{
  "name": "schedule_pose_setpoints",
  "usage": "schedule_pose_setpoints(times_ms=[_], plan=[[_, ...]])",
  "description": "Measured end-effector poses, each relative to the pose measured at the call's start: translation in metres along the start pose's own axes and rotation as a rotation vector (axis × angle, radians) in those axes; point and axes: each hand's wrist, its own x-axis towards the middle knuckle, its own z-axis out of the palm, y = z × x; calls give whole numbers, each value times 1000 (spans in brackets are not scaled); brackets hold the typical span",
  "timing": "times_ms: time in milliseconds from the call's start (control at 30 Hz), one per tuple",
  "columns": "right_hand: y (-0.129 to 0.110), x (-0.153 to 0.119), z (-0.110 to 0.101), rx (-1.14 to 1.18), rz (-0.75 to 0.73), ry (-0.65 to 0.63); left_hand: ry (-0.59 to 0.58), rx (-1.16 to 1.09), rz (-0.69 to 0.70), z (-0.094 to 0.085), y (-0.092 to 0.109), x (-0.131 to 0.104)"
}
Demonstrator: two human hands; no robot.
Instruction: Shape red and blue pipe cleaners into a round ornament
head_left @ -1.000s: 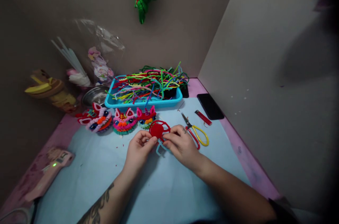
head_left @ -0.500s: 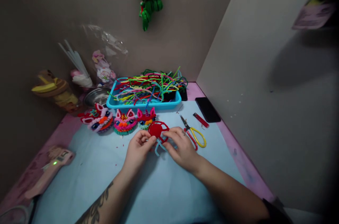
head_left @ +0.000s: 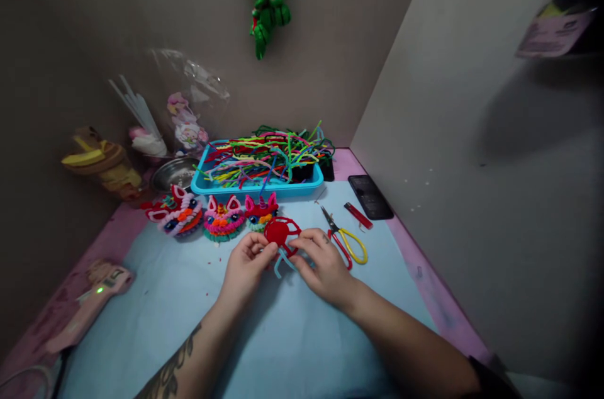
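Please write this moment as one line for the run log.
left hand: holds red piece; right hand: at its looped edge; light-blue strips: between hands; scissors: beside right hand; blue tray: holds coloured strips

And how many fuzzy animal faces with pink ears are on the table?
3, in a row before the blue tray: the left one, the middle one and the right one, just beyond the red piece. More could be hidden.

Remotely, I view a pink bench (head_left: 441,298) under a blue sheet (head_left: 302,336); upon these rest a blue tray (head_left: 297,189), three figures (head_left: 223,220), scissors (head_left: 334,229), lighter (head_left: 358,216) and phone (head_left: 370,197).
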Motion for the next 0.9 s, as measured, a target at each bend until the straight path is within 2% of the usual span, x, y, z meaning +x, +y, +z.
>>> schedule_pose_setpoints(times_ms=[100, 300, 500, 733, 900], plan=[[1, 0, -1, 10, 12, 29, 22, 0, 4, 0, 2, -1], [3, 3, -3, 56, 137, 67, 89, -5, 25, 0, 1, -1], [4, 6, -3, 128, 136, 70, 88, -30, 28, 2, -3, 0], [1, 7, -7, 163, 284, 98, 116, -112, -9, 7, 6, -5], [1, 6, -6, 157, 237, 112, 85, -73, -25, 7, 2, -5]])
